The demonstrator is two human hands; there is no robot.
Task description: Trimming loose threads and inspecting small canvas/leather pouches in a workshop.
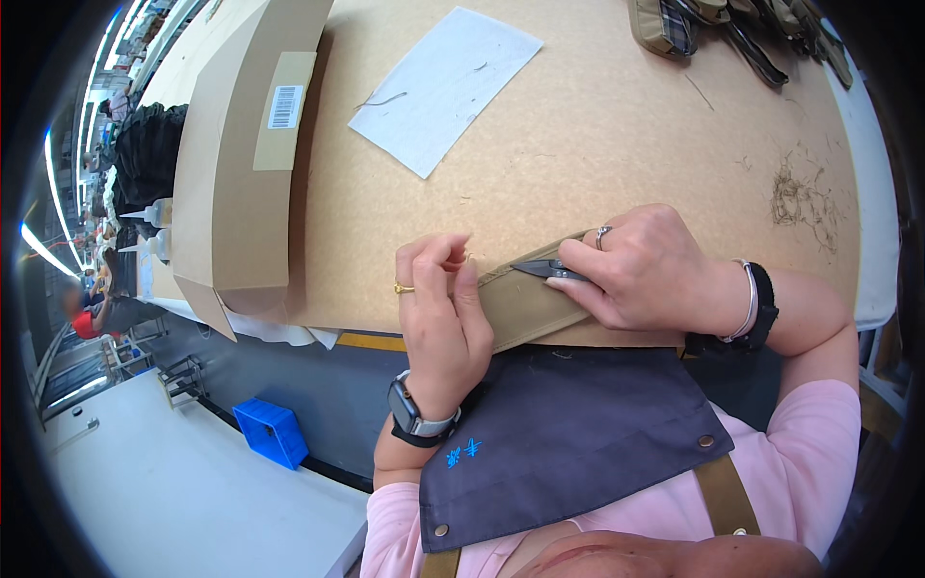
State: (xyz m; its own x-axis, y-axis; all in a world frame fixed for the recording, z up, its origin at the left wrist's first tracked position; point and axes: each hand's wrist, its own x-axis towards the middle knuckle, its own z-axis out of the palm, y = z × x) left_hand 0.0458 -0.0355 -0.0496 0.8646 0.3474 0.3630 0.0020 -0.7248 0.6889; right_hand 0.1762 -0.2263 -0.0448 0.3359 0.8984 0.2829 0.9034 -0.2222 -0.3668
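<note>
Closest to me, a dark apron [568,414] covers my chest, and just past it an olive cloth strip [530,313] lies slantwise at the near edge of the table [385,207]. My right hand [655,270] grips a pair of small dark snips [541,269] between thumb and bent fingers, the blades pointing left along the strip's stitched far edge; that same hand rests on the strip's right part. My left hand [441,313] is at the strip's left end, thumb and fingertips curled close together; I cannot tell whether they pinch anything.

Off the table's near left corner, a blue bin [267,433] sits beside a white table [212,511]. A cardboard box [222,183] runs along the left edge of my surface. Loose threads [807,202] lie in a tangle near the right edge. Farther off, a white sheet [445,91] lies toward the far edge, and dark strapped pieces [737,29] are heaped at the far right corner. Beyond the left edge, a person in red [87,323] shows, blurred.
</note>
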